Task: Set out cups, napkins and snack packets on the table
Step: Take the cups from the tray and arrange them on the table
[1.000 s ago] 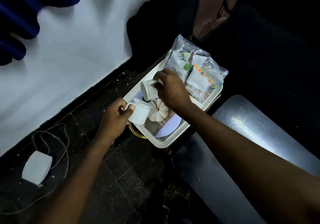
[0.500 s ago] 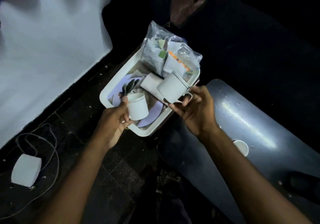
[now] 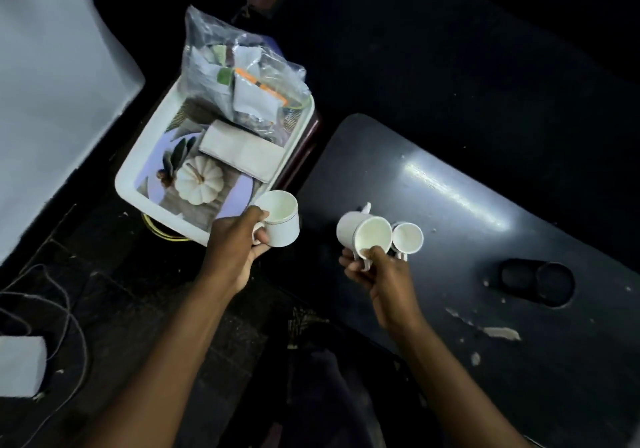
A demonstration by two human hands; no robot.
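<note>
My left hand (image 3: 235, 246) grips a white cup (image 3: 281, 219) by its handle, just off the near corner of the white tray (image 3: 129, 174). My right hand (image 3: 374, 269) holds a second white cup (image 3: 363, 234) tilted on its side above the left end of the dark table (image 3: 485, 205). A third white cup (image 3: 408, 238) stands on the table right beside it. In the tray lie folded napkins (image 3: 242, 149) and a clear plastic bag of snack packets (image 3: 242, 80).
The tray rests on a dark red stand (image 3: 301, 149) left of the table. A black two-ring object (image 3: 536, 281) sits on the table to the right. A white box (image 3: 20, 366) with cables lies on the dark floor at left. White wall at upper left.
Both hands have carried their cups out of the tray toward the right. The right-hand cup now hangs over the table next to the standing cup; the view has shifted right.
</note>
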